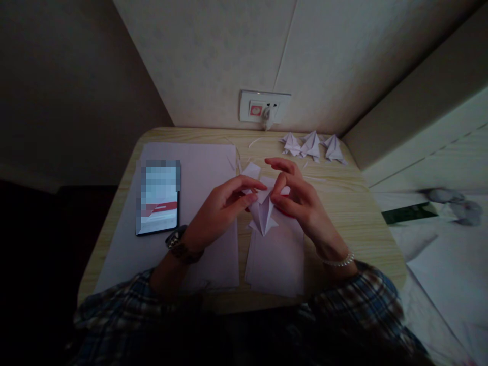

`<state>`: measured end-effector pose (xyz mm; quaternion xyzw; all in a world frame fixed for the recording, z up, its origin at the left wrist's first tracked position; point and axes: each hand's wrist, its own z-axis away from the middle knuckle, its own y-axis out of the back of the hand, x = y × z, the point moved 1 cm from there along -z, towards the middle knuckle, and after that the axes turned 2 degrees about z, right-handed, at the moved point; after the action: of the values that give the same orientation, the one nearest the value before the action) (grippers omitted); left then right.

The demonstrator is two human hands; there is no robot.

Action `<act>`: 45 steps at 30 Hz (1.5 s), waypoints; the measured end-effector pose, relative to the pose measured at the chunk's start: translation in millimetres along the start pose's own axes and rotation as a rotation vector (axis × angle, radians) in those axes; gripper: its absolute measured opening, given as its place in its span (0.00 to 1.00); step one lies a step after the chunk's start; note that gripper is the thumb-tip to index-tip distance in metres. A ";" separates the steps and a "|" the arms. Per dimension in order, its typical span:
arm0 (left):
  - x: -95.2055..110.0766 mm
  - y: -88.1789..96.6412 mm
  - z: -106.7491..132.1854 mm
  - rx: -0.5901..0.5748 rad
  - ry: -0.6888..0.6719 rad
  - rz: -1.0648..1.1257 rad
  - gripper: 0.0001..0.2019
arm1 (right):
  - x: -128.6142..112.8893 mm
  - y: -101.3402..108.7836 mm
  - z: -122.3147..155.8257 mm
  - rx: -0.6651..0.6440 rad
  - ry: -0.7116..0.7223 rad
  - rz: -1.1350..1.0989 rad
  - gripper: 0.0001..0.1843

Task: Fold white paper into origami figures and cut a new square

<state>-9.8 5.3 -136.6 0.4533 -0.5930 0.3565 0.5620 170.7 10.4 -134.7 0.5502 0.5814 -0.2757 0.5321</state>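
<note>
Phone (162, 201), black-rimmed rectangle with lit screen: face up on the large sheets.
Large sheets (209, 264), white rectangular paper: flat on the left half of the pale wood-grain counter (358, 223).
Left hand (224, 203), dark watch (176, 238) at wrist: grip nearly closed, thumb and forefinger pinching the upper left of the worked piece.
Worked piece (262, 218), white folded paper with a pointed lower end: between both hands, above the top part of the small stack; whether it touches the stack, cannot tell.
Small stack (274, 264), white paper in narrow rectangles: just right of the large sheets, edges uneven.
Right hand (301, 198), white beaded bracelet (340, 261) at wrist: grip pinched on the worked piece's upper right edge, one finger stretched out above.
Folded figures (311, 146), three, white paper, pointed: in a row at the counter's far right, near the wall.
</note>
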 end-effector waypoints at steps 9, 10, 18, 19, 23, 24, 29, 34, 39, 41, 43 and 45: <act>-3.1 0.3 -1.2 0.085 -0.054 -0.030 0.10 | -1.4 -1.6 -1.4 0.087 0.007 0.055 0.05; -3.4 0.3 -1.2 0.091 -0.059 -0.018 0.10 | -1.2 -1.7 -1.4 0.092 0.008 0.058 0.04; -3.0 0.7 -0.3 0.118 -0.074 -0.008 0.10 | 4.7 -2.9 -0.2 0.108 -0.035 -0.067 0.03; -2.5 0.8 0.1 0.120 -0.074 -0.016 0.09 | 5.1 -3.0 0.2 0.109 -0.041 -0.076 0.03; -1.1 0.2 1.6 0.130 -0.052 -0.036 0.07 | 3.9 -3.3 0.9 0.105 -0.044 -0.075 0.05; -1.0 -0.2 1.7 0.130 -0.045 -0.036 0.07 | 3.1 -3.4 0.9 0.101 -0.042 -0.068 0.06; -1.5 -2.6 1.5 0.099 -0.009 -0.026 0.06 | -0.8 -4.0 0.8 0.081 -0.048 -0.017 0.10; -1.3 -2.2 0.6 0.084 0.023 -0.009 0.07 | -3.2 -3.9 1.1 0.078 0.026 0.052 0.11; 0.4 -0.9 -1.0 0.099 0.029 0.030 0.07 | -3.6 -3.8 1.6 0.094 0.050 0.095 0.10; 0.8 -0.7 -1.1 0.104 0.033 0.038 0.06 | -3.8 -4.1 1.6 0.101 0.058 0.095 0.09; 0.9 -0.5 -0.9 0.103 0.041 0.042 0.06 | -4.2 -4.4 1.4 0.107 0.055 0.100 0.09; 1.1 -0.3 -0.7 0.094 0.050 0.053 0.05 | -5.0 -4.7 1.4 0.108 0.054 0.100 0.09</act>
<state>-9.2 5.6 -135.5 0.4543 -0.5732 0.4100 0.5449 165.9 6.3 -131.7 0.6136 0.5517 -0.2646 0.4990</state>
